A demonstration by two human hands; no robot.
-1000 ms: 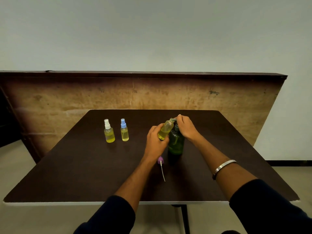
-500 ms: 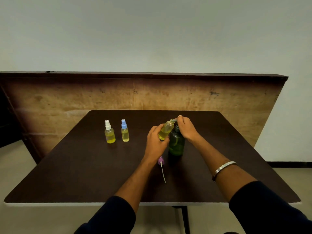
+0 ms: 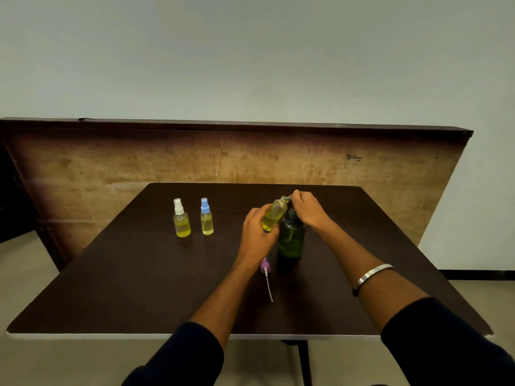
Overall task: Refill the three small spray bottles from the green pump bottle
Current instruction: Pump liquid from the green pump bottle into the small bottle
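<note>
The green pump bottle [image 3: 291, 240] stands upright right of the table's middle. My right hand [image 3: 309, 208] rests on its pump head, fingers curled over the nozzle. My left hand [image 3: 256, 232] grips an uncapped small bottle [image 3: 274, 214] of yellow liquid, tilted with its mouth up against the pump nozzle. That bottle's purple spray cap [image 3: 265, 266] with its thin dip tube lies on the table in front of the green bottle. Two capped small spray bottles stand to the left, one with a white cap [image 3: 181, 218], one with a blue cap [image 3: 206, 217].
The dark brown table [image 3: 139, 288] has a pale front edge close to me. A worn wooden board [image 3: 111, 162] stands upright behind the table's far edge. A silver bangle [image 3: 373, 274] sits on my right wrist.
</note>
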